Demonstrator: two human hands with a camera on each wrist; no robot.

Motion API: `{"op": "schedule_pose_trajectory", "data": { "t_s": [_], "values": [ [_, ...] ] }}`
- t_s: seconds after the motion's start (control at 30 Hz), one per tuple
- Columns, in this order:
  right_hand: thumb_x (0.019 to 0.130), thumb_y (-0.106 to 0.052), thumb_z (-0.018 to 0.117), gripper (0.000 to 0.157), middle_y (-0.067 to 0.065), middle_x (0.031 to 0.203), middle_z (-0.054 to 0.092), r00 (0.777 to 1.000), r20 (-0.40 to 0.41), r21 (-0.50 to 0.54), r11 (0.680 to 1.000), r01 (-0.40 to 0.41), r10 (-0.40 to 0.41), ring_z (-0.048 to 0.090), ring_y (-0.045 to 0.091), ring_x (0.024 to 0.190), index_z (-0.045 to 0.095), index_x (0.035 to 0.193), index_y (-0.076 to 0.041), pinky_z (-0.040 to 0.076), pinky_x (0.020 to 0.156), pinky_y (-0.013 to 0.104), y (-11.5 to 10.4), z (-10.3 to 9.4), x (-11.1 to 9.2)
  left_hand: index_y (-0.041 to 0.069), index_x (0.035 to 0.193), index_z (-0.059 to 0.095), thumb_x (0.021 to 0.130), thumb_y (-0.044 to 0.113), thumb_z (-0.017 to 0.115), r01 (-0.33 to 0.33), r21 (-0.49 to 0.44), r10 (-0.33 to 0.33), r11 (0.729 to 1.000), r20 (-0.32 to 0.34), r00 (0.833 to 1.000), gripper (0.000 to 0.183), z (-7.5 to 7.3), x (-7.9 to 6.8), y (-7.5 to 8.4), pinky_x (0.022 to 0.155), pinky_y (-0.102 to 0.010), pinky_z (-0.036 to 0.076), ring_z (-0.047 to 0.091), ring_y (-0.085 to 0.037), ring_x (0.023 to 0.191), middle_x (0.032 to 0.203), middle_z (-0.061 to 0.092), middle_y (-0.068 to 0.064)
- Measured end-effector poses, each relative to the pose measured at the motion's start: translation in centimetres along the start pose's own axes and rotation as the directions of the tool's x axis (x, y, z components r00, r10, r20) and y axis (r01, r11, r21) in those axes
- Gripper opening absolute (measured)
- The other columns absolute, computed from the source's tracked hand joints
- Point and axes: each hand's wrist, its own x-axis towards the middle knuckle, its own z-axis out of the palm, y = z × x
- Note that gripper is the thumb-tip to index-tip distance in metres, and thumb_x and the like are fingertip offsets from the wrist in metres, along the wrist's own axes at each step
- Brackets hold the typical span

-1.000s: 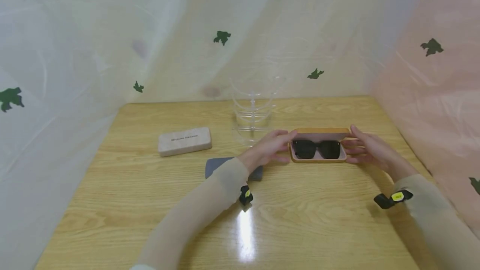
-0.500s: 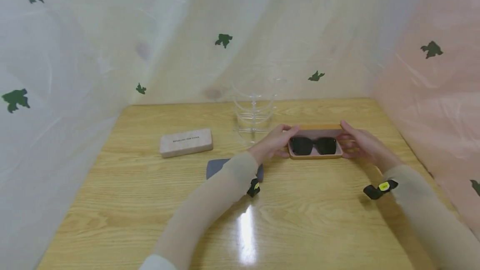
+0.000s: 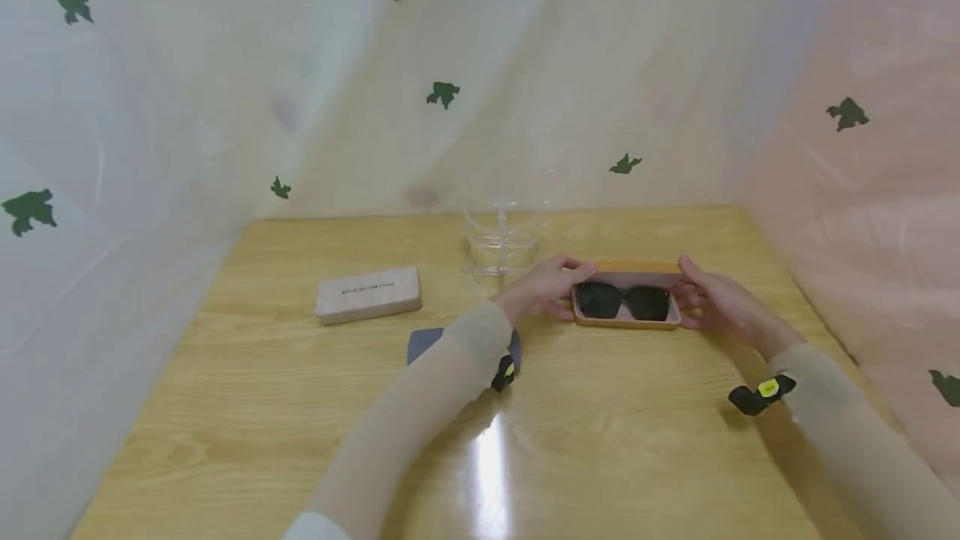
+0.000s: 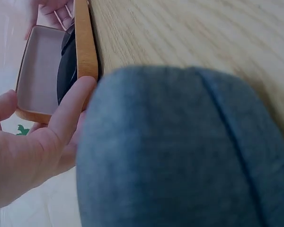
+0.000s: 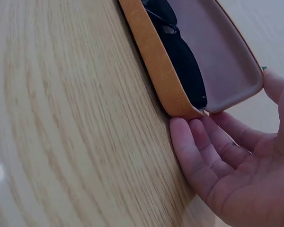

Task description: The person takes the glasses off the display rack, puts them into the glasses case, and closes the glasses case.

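Note:
An orange-brown glasses case [image 3: 627, 324] with a pale pink lining stands with its lid [image 5: 213, 52] raised at the right of the wooden table. Dark sunglasses [image 3: 624, 301] lie folded inside, lenses facing me. My left hand [image 3: 546, 287] grips the case's left end, its thumb at the lid's edge and its fingers lower down by the base. At the other end my right hand [image 3: 718, 300] holds the case likewise, thumb on the lid's rim. In the right wrist view, the curled fingers [image 5: 199, 142] touch the end of the base.
A blue-grey case [image 3: 426, 343] lies partly under my left forearm and fills much of the left wrist view. Farther left is a beige box [image 3: 369, 295] with dark lettering. A clear tiered stand [image 3: 501, 244] rises at the back, before the patterned curtain [image 3: 360, 107].
My right hand has moved left, its thumb coming onto the lid's rim. My left forearm has shifted right, and the case sits slightly farther left. The sunglasses stay inside.

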Motion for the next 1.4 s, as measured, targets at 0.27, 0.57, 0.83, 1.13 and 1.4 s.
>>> {"op": "schedule_pose_trajectory", "data": {
  "t_s": [0.27,0.57,0.83,1.13,1.4],
  "values": [
    [0.111,-0.047,0.031,0.076,0.026,0.140,0.048,0.997,0.072,-0.037,0.999,0.040,-0.038,0.062,0.008,0.107,0.023,0.148,0.018,0.057,0.094,0.040,0.5,-0.6,-0.6,0.004,0.142,0.050,0.101,0.030,0.067,0.000,-0.016,0.001,1.000,0.052,0.999,0.053,-0.2,-0.1,-0.4,0.087,-0.047,0.060,0.056,-0.035,0.125,0.133,0.058,-0.017],
    [0.113,-0.030,0.035,0.030,-0.001,0.136,0.056,0.979,0.173,0.058,0.994,0.095,-0.104,0.060,0.010,0.117,0.056,0.134,-0.022,0.056,0.096,0.038,1.0,-1.2,-0.8,0.000,0.150,0.041,0.099,0.014,0.068,0.007,-0.029,-0.004,1.000,0.112,0.994,0.060,-0.4,0.1,-0.1,0.097,-0.051,0.054,0.048,-0.035,0.134,0.144,0.049,-0.015],
    [0.106,-0.014,0.055,0.066,0.017,0.151,0.027,0.984,0.142,-0.041,0.993,0.110,-0.104,0.058,0.001,0.111,0.017,0.157,0.008,0.057,0.094,0.035,1.4,-0.7,-0.8,-0.003,0.136,0.057,0.091,0.002,0.074,0.015,0.019,-0.017,1.000,0.116,0.993,0.049,-1.1,-0.4,-0.1,0.098,-0.048,0.055,0.056,-0.027,0.125,0.129,0.060,-0.009],
    [0.102,-0.014,0.063,0.071,0.020,0.154,0.025,0.993,0.089,-0.096,0.991,0.089,-0.080,0.060,0.002,0.110,0.022,0.156,0.007,0.058,0.092,0.034,1.4,-0.3,-0.6,-0.005,0.131,0.061,0.092,0.003,0.073,0.049,-0.025,-0.047,0.998,0.104,0.994,0.041,-1.3,-0.6,-0.4,0.096,-0.042,0.056,0.058,-0.023,0.119,0.120,0.063,-0.007],
    [0.103,-0.013,0.062,0.070,0.027,0.158,0.021,0.991,0.102,-0.124,0.988,0.094,-0.081,0.060,0.000,0.109,0.021,0.156,0.008,0.058,0.092,0.034,0.7,-0.1,-0.9,-0.004,0.130,0.062,0.093,0.000,0.069,-0.002,0.024,0.000,1.000,0.064,0.998,0.038,-1.3,-0.3,-0.7,0.097,-0.041,0.056,0.060,-0.025,0.117,0.125,0.062,-0.013]
  ]
}}
